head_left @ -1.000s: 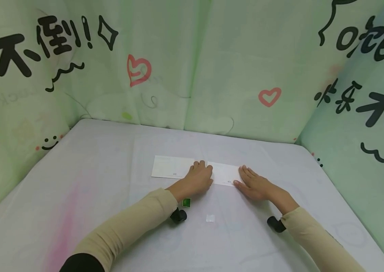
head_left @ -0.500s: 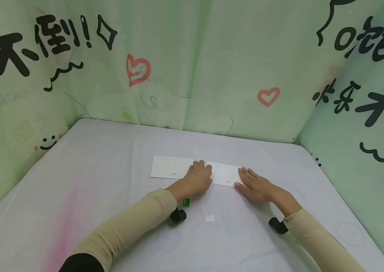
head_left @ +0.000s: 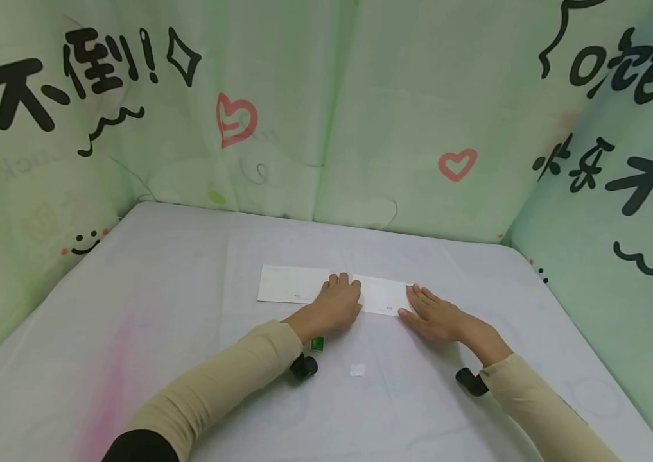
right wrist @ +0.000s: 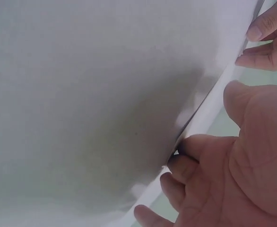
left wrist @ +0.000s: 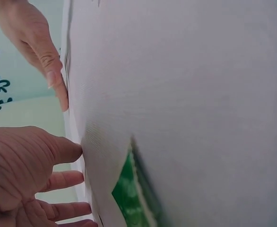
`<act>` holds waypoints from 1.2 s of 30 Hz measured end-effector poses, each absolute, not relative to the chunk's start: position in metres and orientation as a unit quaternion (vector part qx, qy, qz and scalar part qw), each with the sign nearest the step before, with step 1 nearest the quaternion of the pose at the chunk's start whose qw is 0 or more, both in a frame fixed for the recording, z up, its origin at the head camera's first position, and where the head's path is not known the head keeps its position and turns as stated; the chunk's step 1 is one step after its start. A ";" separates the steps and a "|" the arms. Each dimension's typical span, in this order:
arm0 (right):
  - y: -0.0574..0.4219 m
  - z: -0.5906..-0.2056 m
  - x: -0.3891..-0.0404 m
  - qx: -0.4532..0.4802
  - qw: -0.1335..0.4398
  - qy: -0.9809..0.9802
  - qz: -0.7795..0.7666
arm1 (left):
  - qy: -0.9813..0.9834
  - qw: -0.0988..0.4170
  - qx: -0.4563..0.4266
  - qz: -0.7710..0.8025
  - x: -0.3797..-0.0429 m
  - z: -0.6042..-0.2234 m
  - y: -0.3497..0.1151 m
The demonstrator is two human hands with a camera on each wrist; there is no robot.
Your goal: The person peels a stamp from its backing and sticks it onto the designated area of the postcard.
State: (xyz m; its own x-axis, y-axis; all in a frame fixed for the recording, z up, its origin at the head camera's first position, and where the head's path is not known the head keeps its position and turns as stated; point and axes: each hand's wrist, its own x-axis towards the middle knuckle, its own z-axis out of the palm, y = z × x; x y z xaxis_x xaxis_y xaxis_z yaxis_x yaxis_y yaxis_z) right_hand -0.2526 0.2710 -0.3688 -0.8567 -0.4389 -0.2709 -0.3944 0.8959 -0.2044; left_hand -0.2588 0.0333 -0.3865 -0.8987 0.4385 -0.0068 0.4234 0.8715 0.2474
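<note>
Two white paper cards, a left card and a right card, lie end to end on the white table. My left hand presses its fingertips down where they come together, hiding that spot. Spread on the right card's far end is my right hand, its fingers fairly straight and its thumb at the near edge. Near my left wrist lies a small green square piece, which appears large and blurred as the green piece in the left wrist view. Neither hand is curled round anything.
A small shiny translucent square lies on the tabletop, nearer than the cards. Black cameras sit under both wrists. A green printed curtain encloses the table at the back and both sides.
My right hand has slid very slightly to the right at the card's end. My left hand and the cards stay in place.
</note>
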 end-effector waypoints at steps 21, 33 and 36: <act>0.274 -0.369 -0.243 -0.186 -0.117 0.951 -0.216 | 0.957 0.026 0.241 0.159 -0.261 -0.386 0.027; 0.264 -0.364 -0.223 -0.114 -0.097 0.930 -0.335 | 0.945 -0.029 0.275 0.176 -0.235 -0.378 0.018; 0.260 -0.362 -0.216 -0.114 -0.079 0.922 -0.362 | 0.941 -0.036 0.278 0.189 -0.226 -0.376 0.012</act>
